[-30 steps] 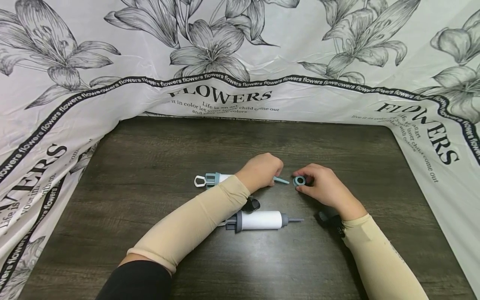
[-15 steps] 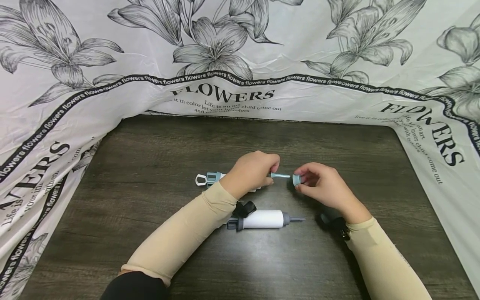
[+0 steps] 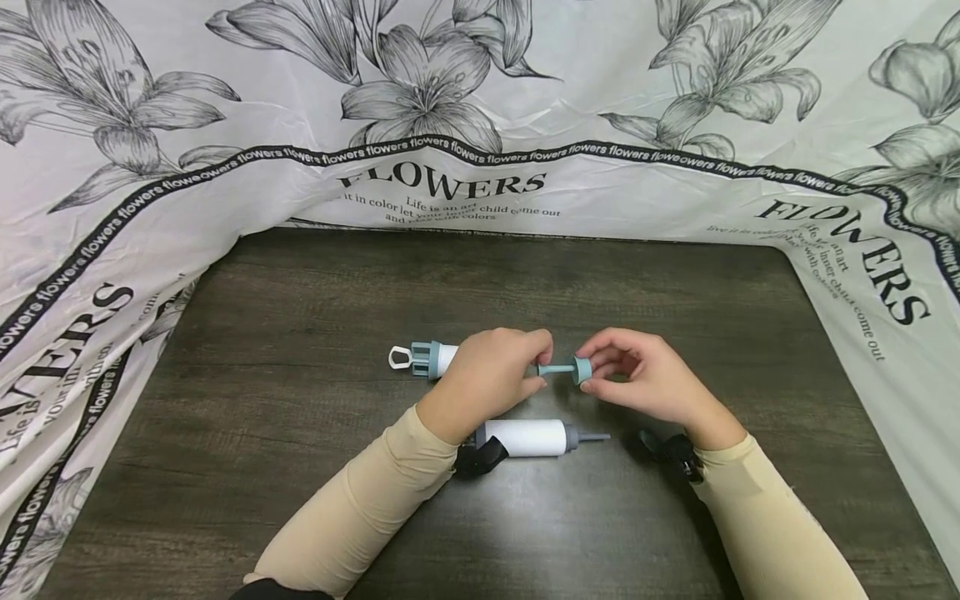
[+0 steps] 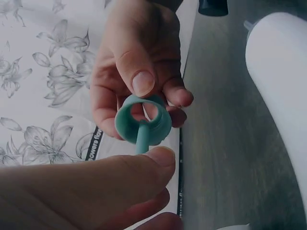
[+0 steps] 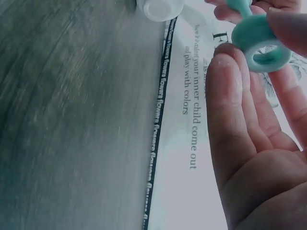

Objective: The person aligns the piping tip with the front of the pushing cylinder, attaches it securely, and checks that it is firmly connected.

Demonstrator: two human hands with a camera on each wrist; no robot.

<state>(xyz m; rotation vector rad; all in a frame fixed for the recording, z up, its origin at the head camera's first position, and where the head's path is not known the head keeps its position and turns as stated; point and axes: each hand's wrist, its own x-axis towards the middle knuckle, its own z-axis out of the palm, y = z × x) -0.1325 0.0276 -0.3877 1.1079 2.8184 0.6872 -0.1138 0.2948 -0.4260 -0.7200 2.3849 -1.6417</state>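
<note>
In the head view my left hand [image 3: 487, 375] pinches a slim teal nozzle [image 3: 557, 369] between thumb and fingertips. My right hand [image 3: 648, 379] holds a teal ring cap [image 3: 582, 370] by its rim. From the left wrist view, the nozzle's thin tip [image 4: 142, 138] reaches into the wide mouth of the ring cap [image 4: 125, 123]. The right wrist view shows the cap [image 5: 254, 36] between thumb and fingers, nozzle behind it. Partly covered by my left hand lies a white syringe with a teal collar [image 3: 426, 359] and a white loop handle [image 3: 401, 357].
A second syringe, with white barrel [image 3: 525, 437] and grey nozzle [image 3: 594, 437], lies nearer to me on the dark wooden table [image 3: 675, 533]. My left wrist and its black camera [image 3: 480, 456] cover its handle end. A flowered white cloth [image 3: 480, 75] hangs behind and at both sides.
The ring cap has turned from facing up to edge-on, its opening towards the nozzle. Nozzle and cap have come together. My left hand has shifted slightly nearer to me.
</note>
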